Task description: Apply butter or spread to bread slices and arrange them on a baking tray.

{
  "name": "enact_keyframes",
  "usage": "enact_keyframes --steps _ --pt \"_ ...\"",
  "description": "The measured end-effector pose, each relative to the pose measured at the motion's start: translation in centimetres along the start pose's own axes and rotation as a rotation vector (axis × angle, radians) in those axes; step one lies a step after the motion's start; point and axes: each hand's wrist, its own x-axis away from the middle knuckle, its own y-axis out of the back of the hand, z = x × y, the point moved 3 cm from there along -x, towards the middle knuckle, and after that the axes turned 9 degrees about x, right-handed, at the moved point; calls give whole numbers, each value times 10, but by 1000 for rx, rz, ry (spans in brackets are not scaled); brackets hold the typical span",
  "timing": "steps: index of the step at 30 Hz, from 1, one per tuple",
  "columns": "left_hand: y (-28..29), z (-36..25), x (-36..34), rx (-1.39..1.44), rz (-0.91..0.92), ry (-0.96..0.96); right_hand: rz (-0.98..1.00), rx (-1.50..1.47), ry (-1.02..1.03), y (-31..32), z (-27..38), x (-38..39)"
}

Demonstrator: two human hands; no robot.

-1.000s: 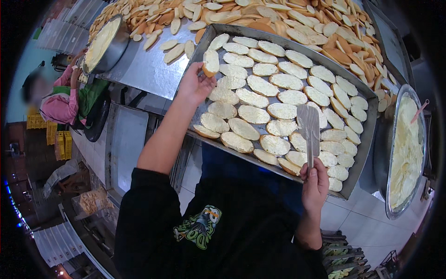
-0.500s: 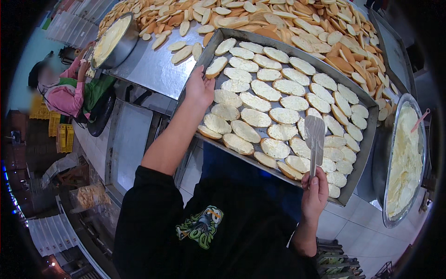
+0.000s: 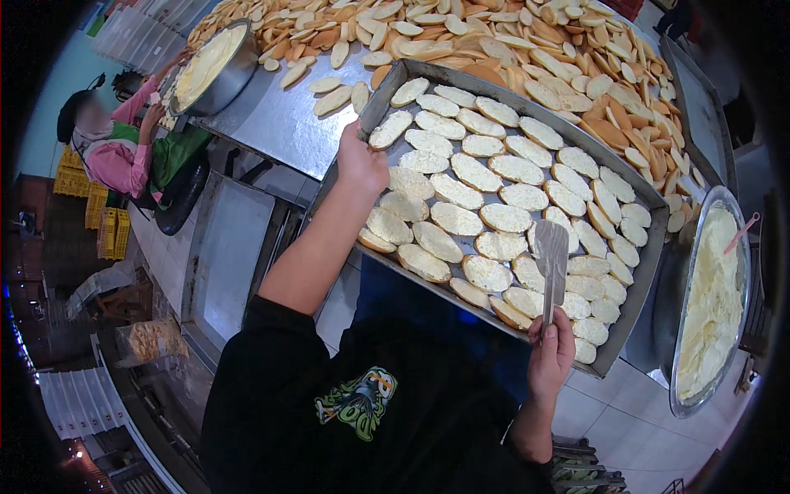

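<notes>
Over the bread tray (image 3: 374,103), left hand (image 3: 360,161) grips its rim, right hand (image 3: 550,354) clasps a spatula (image 3: 550,255).

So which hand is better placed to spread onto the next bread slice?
Probably the right hand: it grips the metal spatula, whose blade lies over the bread slices. The left hand is at the tray's far-left rim.

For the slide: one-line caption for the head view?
Left hand grips a tray of spread-topped bread slices; right hand holds a metal spatula above them.
</notes>
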Motion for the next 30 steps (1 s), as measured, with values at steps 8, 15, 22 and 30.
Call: enact_keyframes --steps 8,15,22,30 --pt "10 3 -21 -31 -16 -61 3 36 -14 -5 3 -1" --pt "10 3 -23 -40 -51 -60 14 55 -43 -4 4 0" --pt "12 3 18 -187 -254 87 -15 95 -45 -6 6 -5" --pt "-49 -33 -4 -692 256 -184 56 107 -79 -17 7 -18"
